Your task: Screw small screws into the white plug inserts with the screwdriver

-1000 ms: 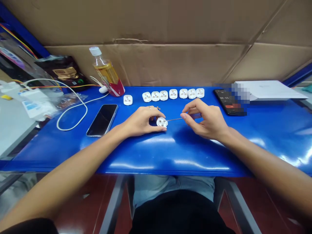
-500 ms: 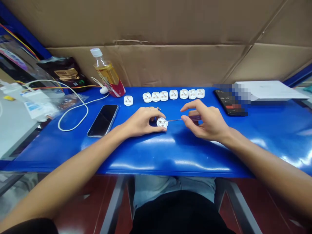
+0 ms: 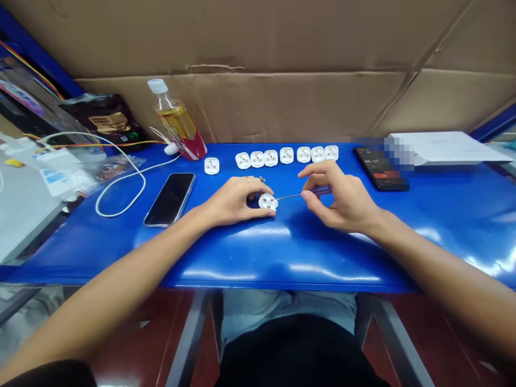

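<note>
Head view: by the left hand [image 3: 234, 200], a small round white plastic fitting [image 3: 265, 204] is pinched at centre; probably light and stiff, it is best held by its rim. A thin metal-shafted screwdriver [image 3: 323, 190] is gripped in the right hand's [image 3: 350, 203] curled fingers. On the far-right black phone [image 3: 375, 170], "00:55" is displayed.
</note>
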